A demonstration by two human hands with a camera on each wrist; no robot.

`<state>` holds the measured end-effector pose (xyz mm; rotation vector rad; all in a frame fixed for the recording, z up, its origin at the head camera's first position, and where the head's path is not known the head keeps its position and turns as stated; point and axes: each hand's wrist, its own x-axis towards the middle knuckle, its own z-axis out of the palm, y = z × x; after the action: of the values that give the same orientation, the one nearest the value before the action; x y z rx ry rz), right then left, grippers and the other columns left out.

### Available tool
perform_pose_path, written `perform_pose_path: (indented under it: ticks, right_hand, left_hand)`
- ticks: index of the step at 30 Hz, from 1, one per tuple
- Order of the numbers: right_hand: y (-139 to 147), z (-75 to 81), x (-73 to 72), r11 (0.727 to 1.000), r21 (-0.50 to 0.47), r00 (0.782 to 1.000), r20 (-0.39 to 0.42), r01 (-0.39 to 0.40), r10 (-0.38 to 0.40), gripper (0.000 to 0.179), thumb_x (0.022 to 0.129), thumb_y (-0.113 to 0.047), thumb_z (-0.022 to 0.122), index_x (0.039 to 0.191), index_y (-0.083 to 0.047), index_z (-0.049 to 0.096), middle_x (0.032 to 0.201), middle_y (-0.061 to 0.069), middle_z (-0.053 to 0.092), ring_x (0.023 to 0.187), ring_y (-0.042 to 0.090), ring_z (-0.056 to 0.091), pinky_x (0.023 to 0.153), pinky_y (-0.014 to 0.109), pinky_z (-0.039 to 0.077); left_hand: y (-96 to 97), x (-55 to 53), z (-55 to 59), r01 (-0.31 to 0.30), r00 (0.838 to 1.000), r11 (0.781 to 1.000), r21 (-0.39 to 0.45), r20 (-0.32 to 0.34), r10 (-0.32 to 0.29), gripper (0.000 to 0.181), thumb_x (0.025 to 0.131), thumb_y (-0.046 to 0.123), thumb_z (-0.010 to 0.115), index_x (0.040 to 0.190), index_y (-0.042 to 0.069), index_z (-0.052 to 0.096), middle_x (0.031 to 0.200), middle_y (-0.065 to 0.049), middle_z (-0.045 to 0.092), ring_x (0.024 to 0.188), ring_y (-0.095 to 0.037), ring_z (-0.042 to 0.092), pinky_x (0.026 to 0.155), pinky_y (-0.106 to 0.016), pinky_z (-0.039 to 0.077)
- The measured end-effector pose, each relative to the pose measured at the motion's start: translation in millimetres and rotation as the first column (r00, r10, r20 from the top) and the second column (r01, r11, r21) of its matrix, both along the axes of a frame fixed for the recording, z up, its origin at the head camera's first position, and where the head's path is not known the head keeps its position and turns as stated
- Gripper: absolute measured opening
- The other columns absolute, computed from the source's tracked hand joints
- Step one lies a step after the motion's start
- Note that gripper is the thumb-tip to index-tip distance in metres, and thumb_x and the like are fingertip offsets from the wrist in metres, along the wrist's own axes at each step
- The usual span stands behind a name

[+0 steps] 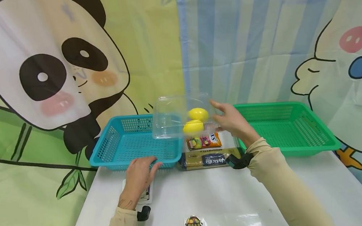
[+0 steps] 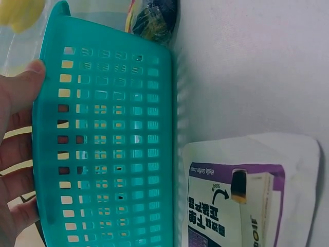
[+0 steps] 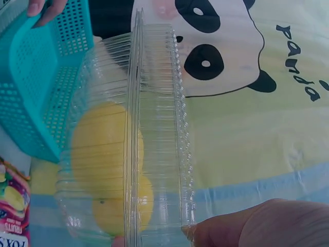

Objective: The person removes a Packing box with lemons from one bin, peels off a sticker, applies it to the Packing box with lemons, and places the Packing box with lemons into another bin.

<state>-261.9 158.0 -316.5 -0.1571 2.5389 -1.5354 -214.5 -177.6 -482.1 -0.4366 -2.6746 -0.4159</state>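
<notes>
My right hand (image 1: 232,119) holds a clear plastic clamshell box (image 1: 170,119) by its right end, raised and tilted above the table. Two yellow lemons (image 1: 198,114) lie together toward the gripped end, seen through the plastic. In the right wrist view the box (image 3: 159,128) looks closed, with my thumb at its edge. My left hand (image 1: 139,177) grips the near rim of a blue plastic basket (image 1: 134,143). Its fingers reach inside, partly visible through the holes in the basket wall (image 2: 110,134) in the left wrist view. Nothing shows inside this basket.
A green basket (image 1: 280,129) stands at the right. Between the baskets lie a candy bag (image 1: 205,141) and a spaghetti pack (image 1: 202,159). A white card with printed packaging (image 2: 231,200) lies beneath my left hand. Stickers (image 1: 193,224) lie at the table's front; a cartoon curtain (image 1: 155,50) hangs behind.
</notes>
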Motion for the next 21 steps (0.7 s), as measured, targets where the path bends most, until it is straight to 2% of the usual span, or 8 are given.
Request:
perform_pose_path:
  ticks: [6,15,21]
  right_hand:
    - [18.5,-11.2,14.9,1.000,0.022,1.000,-0.013,0.011,-0.011,0.067,0.105,-0.007,0.046,0.162,-0.032,0.020,0.171,0.009,0.009,0.047,0.007,0.033,0.071,0.032,0.061]
    - [39.3,-33.4,36.5,1.000,-0.004,1.000,-0.013,0.015,-0.016,0.064,0.106,-0.009,0.044,0.160,-0.036,0.022,0.171,0.009,0.009,0.049,0.008,0.026,0.075,0.036,0.061]
    - [54.7,-41.3,54.9,1.000,0.024,0.999,-0.037,0.014,-0.013,0.063,0.107,-0.015,0.047,0.160,-0.037,0.023,0.169,0.011,0.017,0.049,0.009,0.025,0.062,0.032,0.054]
  left_hand:
    - [0.1,0.0,-1.5,0.000,1.000,1.000,0.005,0.002,0.000,0.037,0.094,0.041,0.071,0.114,0.010,0.075,0.112,-0.011,0.076,0.108,-0.035,0.070,0.102,-0.054,0.049]
    - [-1.1,-0.7,-1.6,0.000,1.000,1.000,0.004,-0.002,0.000,0.038,0.095,0.042,0.069,0.114,0.010,0.075,0.113,-0.011,0.076,0.110,-0.035,0.069,0.104,-0.053,0.048]
    - [-1.2,-1.0,-3.6,0.007,1.000,1.000,0.005,-0.012,-0.007,0.037,0.094,0.041,0.072,0.114,0.011,0.076,0.112,-0.010,0.077,0.108,-0.034,0.070,0.103,-0.054,0.048]
